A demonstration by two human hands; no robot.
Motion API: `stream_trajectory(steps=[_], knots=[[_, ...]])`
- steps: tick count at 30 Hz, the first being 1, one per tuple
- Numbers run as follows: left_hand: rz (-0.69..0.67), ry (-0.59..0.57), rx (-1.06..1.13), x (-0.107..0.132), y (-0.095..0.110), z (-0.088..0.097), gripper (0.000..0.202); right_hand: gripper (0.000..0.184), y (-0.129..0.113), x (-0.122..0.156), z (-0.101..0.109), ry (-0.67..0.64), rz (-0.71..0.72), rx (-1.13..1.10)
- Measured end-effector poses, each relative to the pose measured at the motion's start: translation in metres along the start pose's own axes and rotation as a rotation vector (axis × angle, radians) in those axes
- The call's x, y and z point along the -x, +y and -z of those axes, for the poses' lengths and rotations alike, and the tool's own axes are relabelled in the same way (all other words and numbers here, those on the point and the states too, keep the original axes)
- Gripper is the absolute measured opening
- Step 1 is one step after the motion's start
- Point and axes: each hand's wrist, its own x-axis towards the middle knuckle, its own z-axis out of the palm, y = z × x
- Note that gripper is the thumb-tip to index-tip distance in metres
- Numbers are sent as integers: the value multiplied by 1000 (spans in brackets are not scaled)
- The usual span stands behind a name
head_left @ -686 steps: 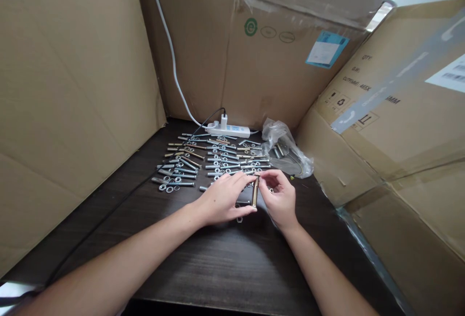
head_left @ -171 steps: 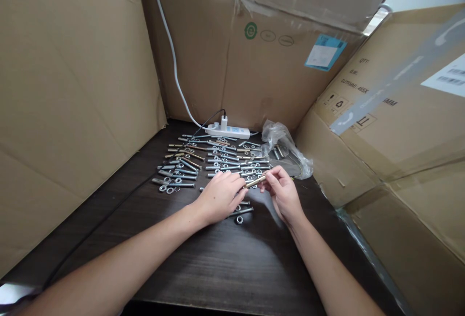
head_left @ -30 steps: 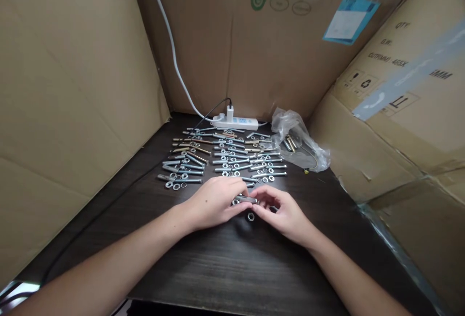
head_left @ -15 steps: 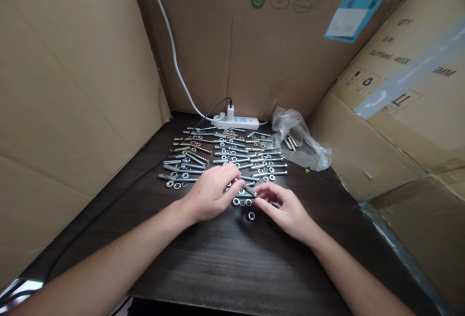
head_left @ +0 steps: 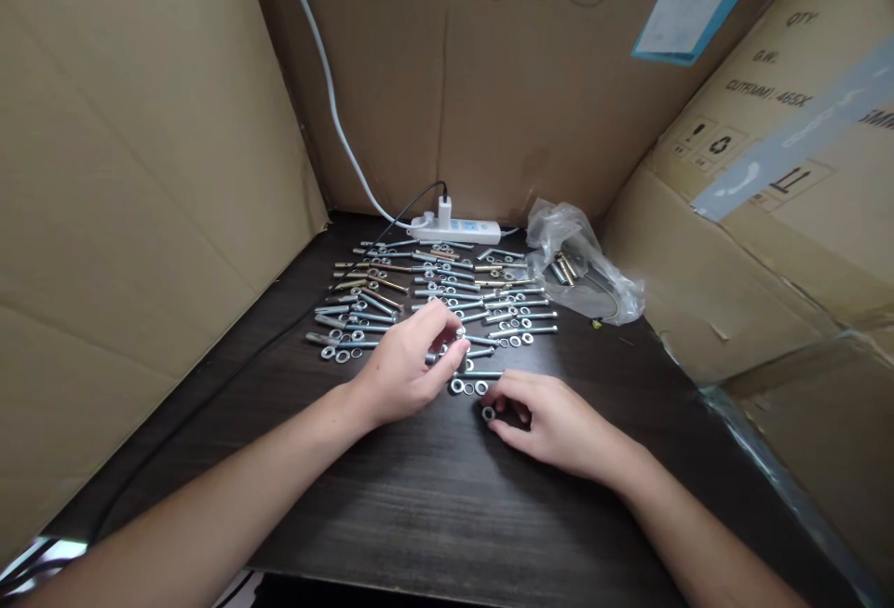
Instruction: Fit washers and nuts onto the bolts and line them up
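Note:
My left hand (head_left: 412, 357) is over the front middle of the laid-out hardware. Its thumb and forefinger are closed around a metal sleeve, mostly hidden, with a small bright end (head_left: 461, 334) showing at the fingertips. On the dark table to the right, my right hand (head_left: 548, 417) has its thumb and forefinger at either side of a hex nut (head_left: 488, 413). Just behind that nut lie a bolt (head_left: 481, 374) and a short row of rings, among them a washer (head_left: 481, 387).
Rows of bolts, sleeves, nuts and washers cover the table (head_left: 391, 496) behind my hands. A white power strip (head_left: 475, 233) stands at the back. A clear plastic bag (head_left: 615, 296) holding metal pieces lies at right. Cardboard boxes (head_left: 154, 170) wall three sides; a black cable (head_left: 209, 394) crosses at left.
My right hand has moved down from the metal sleeve's end to the nut, its fingers closing about it. My left hand has turned the sleeve, so less of it shows.

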Motion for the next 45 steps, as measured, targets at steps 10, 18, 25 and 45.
stream_trajectory(steps=[10, 18, 25, 45], knots=[[208, -224, 301, 2, 3, -10, 14, 16, 6, 1, 5, 247, 56, -105], [293, -332, 521, 4, 11, -18, 15, 19, -4, 5, 9, 528, 140, -155], [334, -399, 597, 8, 12, -24, 16, 19, -6, 6, 7, 525, 160, -166], [352, -243, 550, 2, 11, -18, 16, 14, 1, 4, 5, 601, 34, -235]])
